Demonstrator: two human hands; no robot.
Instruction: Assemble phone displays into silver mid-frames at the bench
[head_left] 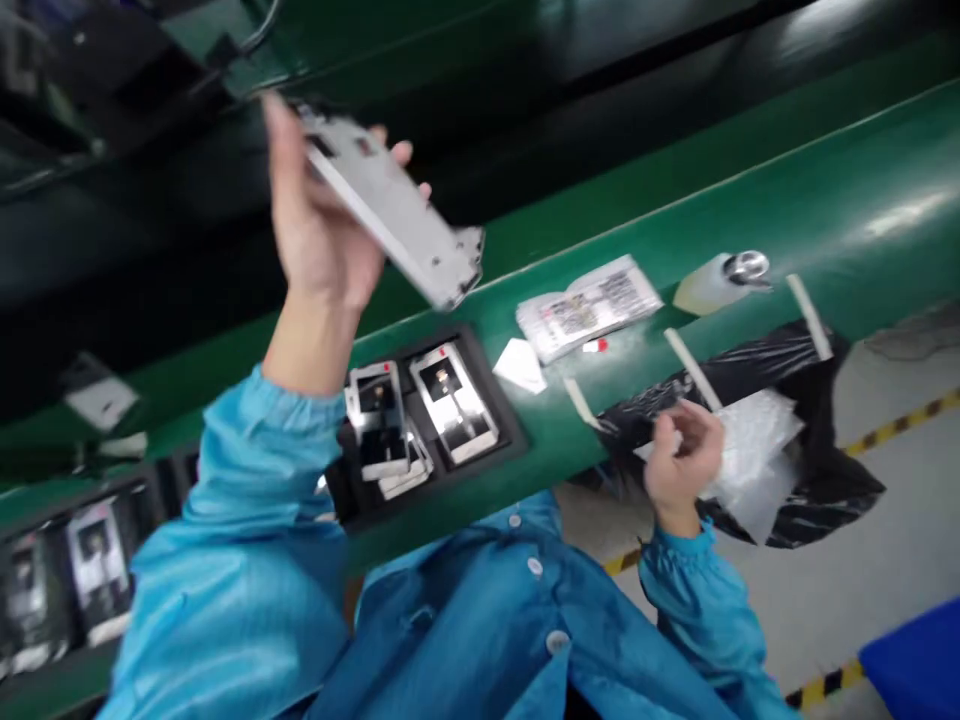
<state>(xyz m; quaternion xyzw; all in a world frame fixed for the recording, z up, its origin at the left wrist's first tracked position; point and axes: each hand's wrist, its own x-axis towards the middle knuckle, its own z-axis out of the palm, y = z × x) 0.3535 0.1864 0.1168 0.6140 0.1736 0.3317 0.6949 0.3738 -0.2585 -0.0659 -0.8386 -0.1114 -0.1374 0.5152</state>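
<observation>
My left hand (322,220) is raised above the bench and closed around a pale grey phone frame (405,210). The frame is tilted, its flat face with small cutouts towards me and its thumb-side edge bright. My right hand (684,460) is curled over the black plastic bag (817,500) at the bench edge, thumb and fingers brought together. A pale bit shows between those fingers, too small to name. Behind and beside that hand, crumpled clear plastic film (757,460) lies in the bag's mouth; whether the fingers touch it is unclear.
A black tray (510,430) holds white phones with dark screens (455,400). Nearby lie a stack of printed labels (589,305), a white paper piece (520,366) and a small red-and-white item (595,346). A metal-topped bottle (720,282) stands further right. More trayed phones (97,565) sit left.
</observation>
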